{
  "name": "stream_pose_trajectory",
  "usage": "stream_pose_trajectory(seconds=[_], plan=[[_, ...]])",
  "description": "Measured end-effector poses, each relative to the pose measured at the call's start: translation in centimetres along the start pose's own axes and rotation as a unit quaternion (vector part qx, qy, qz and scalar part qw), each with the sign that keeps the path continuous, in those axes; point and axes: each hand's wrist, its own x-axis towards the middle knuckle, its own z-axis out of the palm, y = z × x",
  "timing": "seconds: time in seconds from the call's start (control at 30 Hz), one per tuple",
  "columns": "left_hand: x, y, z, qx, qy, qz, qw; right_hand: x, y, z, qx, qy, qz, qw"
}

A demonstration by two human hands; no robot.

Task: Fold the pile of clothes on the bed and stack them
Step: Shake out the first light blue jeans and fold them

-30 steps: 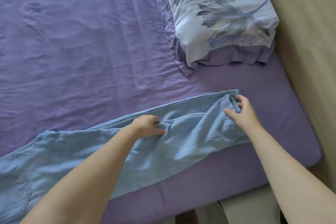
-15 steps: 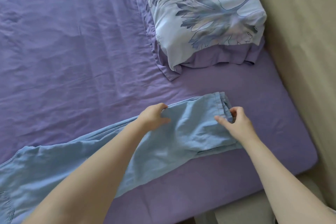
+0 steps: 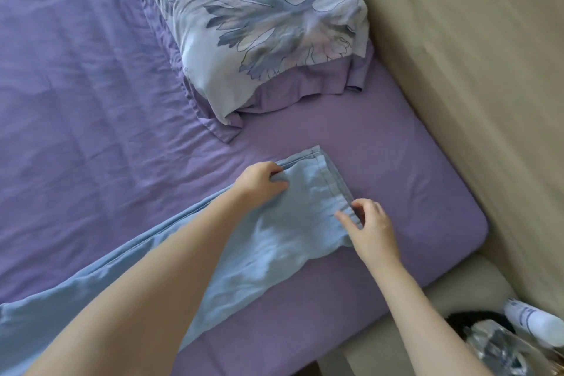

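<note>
A pair of light blue trousers (image 3: 274, 241) lies stretched across the purple bed sheet (image 3: 91, 101), its leg hem toward the right and the rest running off the lower left. My left hand (image 3: 259, 181) grips the far edge of the leg near the hem, fingers curled into the cloth. My right hand (image 3: 370, 229) pinches the near corner of the hem between thumb and fingers. No other clothes show in this view.
A pillow (image 3: 268, 24) with a blue leaf print lies on the bed beyond the trousers. A beige wall (image 3: 473, 70) runs along the right side. A white bottle (image 3: 534, 323) and shiny packaging (image 3: 500, 348) sit at the lower right off the bed.
Both hands have shifted along the trouser leg toward the hem and drawn it straighter and flatter. My left hand moved to the far edge. The view swung to the right.
</note>
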Motion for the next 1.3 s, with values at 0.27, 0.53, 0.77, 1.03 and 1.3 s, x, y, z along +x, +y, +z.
stream_pose_trajectory(seconds=[0.27, 0.53, 0.77, 1.03, 1.3], plan=[[3.3, 3.2, 0.0, -0.056, 0.083, -0.032, 0.994, -0.1, 0.1, 0.3, -0.030, 0.122, -0.013, 0.992], [4.1, 5.7, 1.7, 0.006, 0.111, -0.006, 0.994, -0.1, 0.7, 0.7, -0.118, 0.009, 0.070, 0.991], [2.0, 6.2, 3.0, 0.082, 0.217, -0.028, 0.972, 0.5, 0.6, 0.8, -0.114, -0.033, 0.038, 0.992], [-5.7, -0.8, 7.1, 0.239, -0.019, 0.051, 0.970, 1.4, 1.6, -0.7, -0.275, -0.050, -0.049, 0.959], [-6.0, -1.8, 7.8, 0.306, -0.032, 0.054, 0.950, 1.1, -0.1, -0.2, -0.324, 0.040, -0.127, 0.937]])
